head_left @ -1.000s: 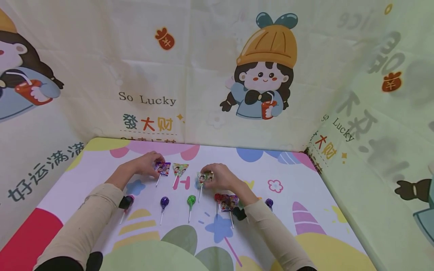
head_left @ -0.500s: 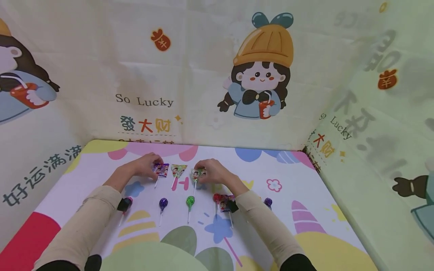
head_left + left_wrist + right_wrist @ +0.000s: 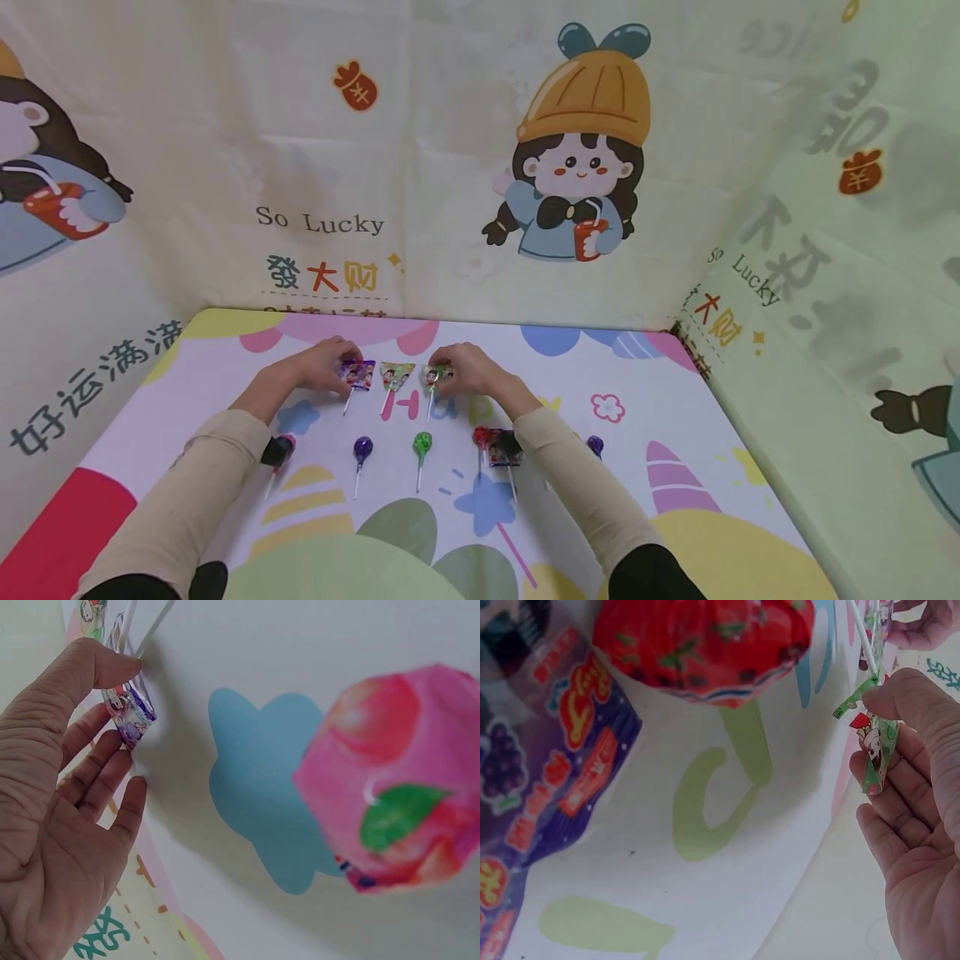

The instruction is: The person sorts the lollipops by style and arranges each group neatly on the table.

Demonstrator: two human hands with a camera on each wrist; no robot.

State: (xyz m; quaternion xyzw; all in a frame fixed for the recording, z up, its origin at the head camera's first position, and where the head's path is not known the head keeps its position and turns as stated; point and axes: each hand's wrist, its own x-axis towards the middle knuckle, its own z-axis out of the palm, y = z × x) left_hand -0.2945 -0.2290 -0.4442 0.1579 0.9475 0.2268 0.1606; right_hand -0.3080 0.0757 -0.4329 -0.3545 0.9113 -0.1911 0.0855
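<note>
At the back of the table, my left hand (image 3: 318, 367) pinches the edge of a flat lollipop in a purple wrapper (image 3: 362, 375). The left wrist view shows thumb and fingers on either side of that wrapper (image 3: 132, 720). To its right lies a lollipop in a yellow-green triangular wrapper (image 3: 395, 374), touched by neither hand. My right hand (image 3: 476, 371) holds another lollipop, its clear and green wrapper (image 3: 431, 377) between thumb and fingers, white stick pointing toward me. Seen from the right wrist, this green wrapper (image 3: 879, 754) stands on edge against the fingers.
A nearer row holds a pink lollipop (image 3: 288, 442), a purple one (image 3: 363, 450), a green one (image 3: 422, 445), a red one (image 3: 481, 437), a dark purple packet lollipop (image 3: 498, 454) partly behind the right wrist, and another purple one (image 3: 595, 446). Printed cloth walls surround the table (image 3: 555, 492).
My right hand has moved left and slightly farther back with the green-wrapped lollipop, bringing it beside the yellow-green one. My left hand stays at the purple-wrapped lollipop.
</note>
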